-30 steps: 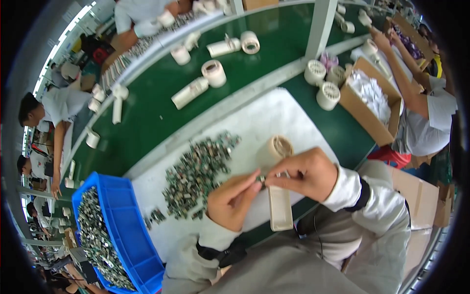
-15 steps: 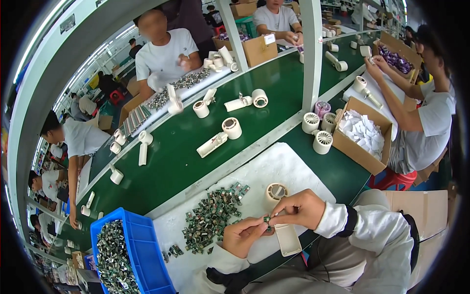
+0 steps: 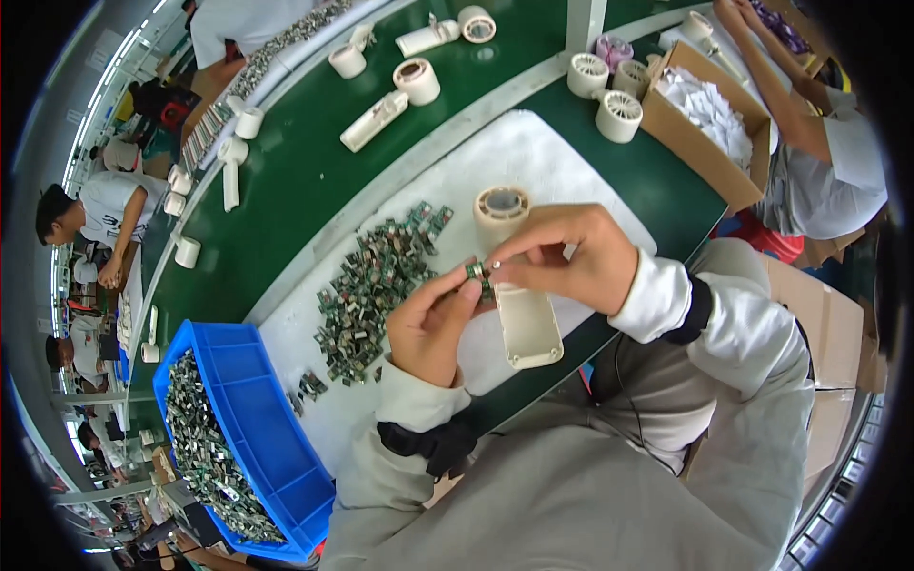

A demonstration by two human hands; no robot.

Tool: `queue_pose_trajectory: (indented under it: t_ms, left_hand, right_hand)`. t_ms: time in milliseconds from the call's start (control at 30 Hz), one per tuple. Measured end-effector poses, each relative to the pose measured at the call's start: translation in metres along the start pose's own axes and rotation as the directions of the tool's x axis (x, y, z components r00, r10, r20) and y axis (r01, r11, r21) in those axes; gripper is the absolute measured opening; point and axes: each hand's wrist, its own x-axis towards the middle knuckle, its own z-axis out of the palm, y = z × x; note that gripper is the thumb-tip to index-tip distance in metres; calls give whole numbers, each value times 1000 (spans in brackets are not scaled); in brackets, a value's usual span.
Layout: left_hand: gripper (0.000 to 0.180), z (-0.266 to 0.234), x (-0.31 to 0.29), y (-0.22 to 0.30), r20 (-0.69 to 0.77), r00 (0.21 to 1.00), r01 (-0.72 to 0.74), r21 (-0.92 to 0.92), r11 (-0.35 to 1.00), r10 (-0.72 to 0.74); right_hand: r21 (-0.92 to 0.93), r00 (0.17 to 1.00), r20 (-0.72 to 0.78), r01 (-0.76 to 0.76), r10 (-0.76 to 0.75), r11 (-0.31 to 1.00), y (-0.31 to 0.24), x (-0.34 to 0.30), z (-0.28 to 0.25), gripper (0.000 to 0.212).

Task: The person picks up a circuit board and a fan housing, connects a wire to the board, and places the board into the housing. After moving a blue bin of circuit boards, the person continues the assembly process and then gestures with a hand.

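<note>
Between the thumb and fingers of my left hand (image 3: 433, 319) is a small green circuit board (image 3: 476, 271). My right hand (image 3: 576, 257) meets it there, thumb and forefinger pinched at the board's edge on a tiny pale piece too small to name. Just beneath my hands lies an open cream handheld-fan housing, its round head (image 3: 502, 203) beyond my right fingers and its hollow handle (image 3: 531, 333) pointing toward me. My right hand covers the stretch between them. Left of my hands, many similar circuit boards (image 3: 367, 295) are heaped on a white foam sheet (image 3: 528, 152).
At the left stands a blue bin (image 3: 276, 447) full of circuit boards. Beyond a pale rail, a green conveyor (image 3: 286, 200) carries cream fan housings (image 3: 376, 119). Round fan heads (image 3: 619, 116) and a cardboard box (image 3: 666, 133) of white pieces sit at the right, near a co-worker (image 3: 824, 171).
The view has tilted down, so the bench sits higher in the picture and more of my lap shows. My hands stay together at the circuit board.
</note>
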Motion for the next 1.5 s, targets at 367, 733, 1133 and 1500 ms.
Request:
queue_pose_trajectory:
  t_ms: [367,733,1133,1500]
  left_hand:
    - [26,2,-6,0,46,999,19,-101,995,-15]
    - [26,12,-9,4,74,980,-194,199,960,183]
    - [27,18,-15,10,125,899,-384,686,619,419]
    - [33,40,6,44,142,850,-431,741,514,508]
  right_hand:
    - [13,994,62,89,-90,996,-3,-6,-1,15]
    - [-309,958,110,287,-265,907,2,-5,-5,14]
    - [-314,977,12,208,-215,927,-6,-14,6,13]
    - [-177,993,-110,21,-41,984,-13,1,-6,7]
